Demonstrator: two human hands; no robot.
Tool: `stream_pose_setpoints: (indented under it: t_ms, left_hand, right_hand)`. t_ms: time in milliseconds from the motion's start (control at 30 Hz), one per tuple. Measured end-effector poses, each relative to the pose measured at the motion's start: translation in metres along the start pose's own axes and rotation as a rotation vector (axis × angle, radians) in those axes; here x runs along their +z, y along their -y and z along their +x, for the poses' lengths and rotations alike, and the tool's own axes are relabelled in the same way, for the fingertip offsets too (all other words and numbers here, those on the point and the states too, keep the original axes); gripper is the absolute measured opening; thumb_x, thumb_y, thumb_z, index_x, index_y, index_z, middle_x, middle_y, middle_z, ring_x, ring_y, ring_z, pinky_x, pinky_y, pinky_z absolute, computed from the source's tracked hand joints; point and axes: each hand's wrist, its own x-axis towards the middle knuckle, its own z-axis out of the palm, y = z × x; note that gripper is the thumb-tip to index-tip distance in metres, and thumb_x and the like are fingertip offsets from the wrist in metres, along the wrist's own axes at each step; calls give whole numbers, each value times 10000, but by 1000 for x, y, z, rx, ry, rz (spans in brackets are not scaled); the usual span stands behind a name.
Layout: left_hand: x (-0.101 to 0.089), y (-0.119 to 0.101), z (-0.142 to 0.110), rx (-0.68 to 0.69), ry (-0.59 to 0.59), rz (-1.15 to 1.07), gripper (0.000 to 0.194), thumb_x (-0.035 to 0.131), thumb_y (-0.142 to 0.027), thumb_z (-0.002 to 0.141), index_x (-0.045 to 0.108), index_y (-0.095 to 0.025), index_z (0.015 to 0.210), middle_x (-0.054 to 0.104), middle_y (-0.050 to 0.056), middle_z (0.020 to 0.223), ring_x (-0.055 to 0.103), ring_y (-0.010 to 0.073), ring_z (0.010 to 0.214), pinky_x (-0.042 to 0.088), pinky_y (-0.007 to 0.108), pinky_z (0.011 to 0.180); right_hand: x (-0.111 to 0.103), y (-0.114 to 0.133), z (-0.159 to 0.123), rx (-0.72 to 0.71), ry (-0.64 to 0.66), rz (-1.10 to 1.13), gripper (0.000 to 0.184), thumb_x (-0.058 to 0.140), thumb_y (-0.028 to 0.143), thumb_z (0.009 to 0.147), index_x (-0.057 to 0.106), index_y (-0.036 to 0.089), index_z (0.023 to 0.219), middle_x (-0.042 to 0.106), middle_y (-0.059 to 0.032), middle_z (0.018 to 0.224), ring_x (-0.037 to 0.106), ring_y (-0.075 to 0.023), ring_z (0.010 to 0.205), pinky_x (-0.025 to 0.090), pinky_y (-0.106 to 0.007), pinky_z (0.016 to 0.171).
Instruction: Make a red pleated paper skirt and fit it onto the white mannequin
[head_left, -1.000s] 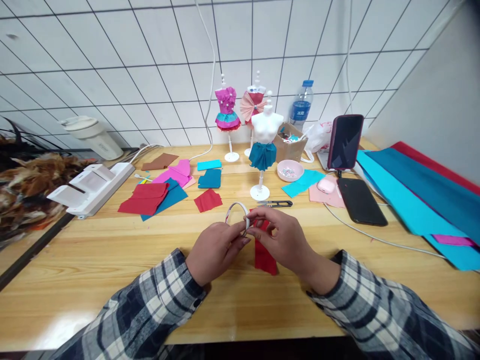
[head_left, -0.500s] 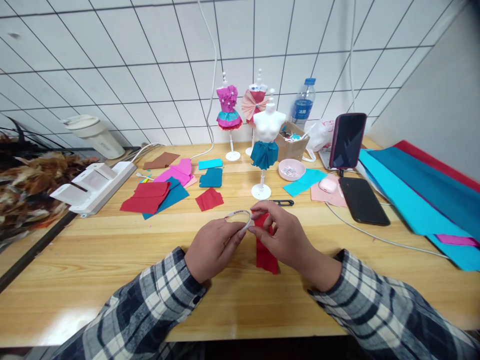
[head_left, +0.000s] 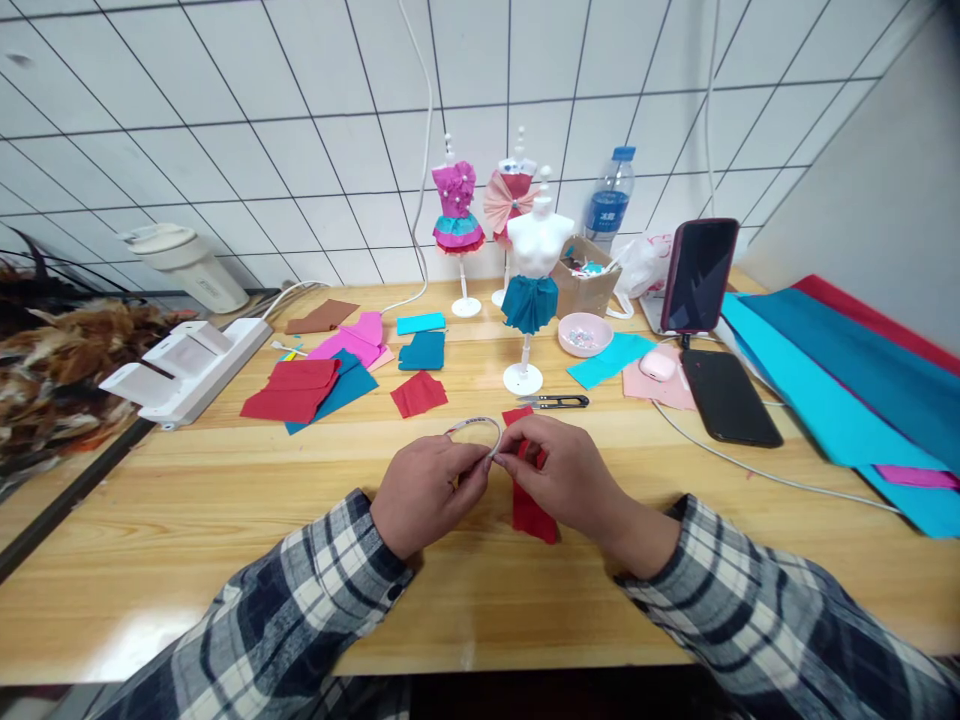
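Note:
My left hand [head_left: 424, 490] and my right hand [head_left: 566, 475] meet over the middle of the wooden table [head_left: 225, 500]. Both pinch a thin white ring of tape [head_left: 474, 428] that arches between their fingertips. Under my right hand lies a strip of red paper [head_left: 529, 505], partly covered by the fingers. Just beyond stands a white doll mannequin [head_left: 534, 285] in a teal skirt, with small black snips [head_left: 559, 402] beside its base.
Red, teal and pink paper pieces [head_left: 330, 375] lie at the left, with a white power strip [head_left: 184, 365] beyond. Two dressed mannequins [head_left: 480, 215], a water bottle [head_left: 609, 198], a cardboard box [head_left: 589, 282], a pink dish [head_left: 585, 335], two phones [head_left: 712, 330] and large paper sheets [head_left: 840, 380] stand behind and right.
The white ring has tipped from upright to nearly flat between my fingertips. My right fingers have closed in toward the left hand. Both hands stay in the same place.

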Motion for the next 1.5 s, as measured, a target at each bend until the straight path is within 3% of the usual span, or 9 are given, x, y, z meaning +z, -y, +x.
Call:
stream_pose_setpoints:
  t_ms: [433,667,867,933,1067,1167,1233,1333,1500]
  left_hand:
    - [-1,0,0,-29,-17,-54,295,479,-294,899,744,-202,810,659,33,604,589,162,591,403,268,579]
    - [3,-9,2,-295,13,-609,328,484,-344,895,740,-170,786,742,37,717,675,168,671,496,243,617]
    - [-3,7,4,-433,-133,-587,345,477,-361,889,688,-163,701,708,32,682,647,176,670,498,263,646]
    - [-5,24,6,-410,-193,-435,350,474,-385,906,708,-168,762,697,32,690,621,177,664,481,281,650]
    - [2,54,9,-101,25,-115,294,502,-355,932,745,-191,927,722,74,886,628,223,853,457,362,822]
    - [10,60,9,-72,58,-1,322,558,-347,913,676,-172,1156,696,107,1007,606,255,948,439,393,859]
    - [11,55,8,-114,-10,12,397,616,-373,877,627,-164,1215,669,116,1086,576,272,1017,416,409,890]
    - [5,37,8,-155,-56,-50,265,565,-411,906,663,-189,1012,671,75,1006,562,251,970,369,404,861]
    - [-5,2,3,-61,178,-210,333,458,-431,957,645,-206,799,631,14,745,526,198,777,283,375,747]
  right_hand:
    - [-1,1,-2,-89,76,-94,47,550,197,921,585,203,891,661,-8,850,596,-152,780,409,-261,669]
    - [2,4,-5,-252,32,-366,158,396,207,983,548,202,939,618,-33,877,545,-152,709,318,-268,536]
    - [-1,5,-6,-270,5,-365,165,393,188,974,551,201,934,610,-31,857,523,-153,690,294,-273,526]
    - [-5,4,-3,-202,-9,-228,141,422,191,966,550,198,909,612,-29,857,537,-152,742,335,-260,585]
    - [-12,-4,7,77,94,208,78,497,196,912,530,200,841,582,7,779,528,-140,739,390,-257,669]
    - [-14,-9,11,230,220,382,81,481,203,896,516,199,822,553,22,743,510,-134,703,396,-261,654]
    - [-13,-10,11,235,247,367,77,481,194,889,514,200,820,556,24,746,507,-134,707,388,-264,659]
    - [-10,-8,8,173,260,234,66,495,170,882,526,202,833,579,20,763,511,-139,728,367,-268,667]
    - [-4,-4,3,112,331,63,79,504,131,875,545,195,853,622,-6,821,538,-155,772,352,-279,675]
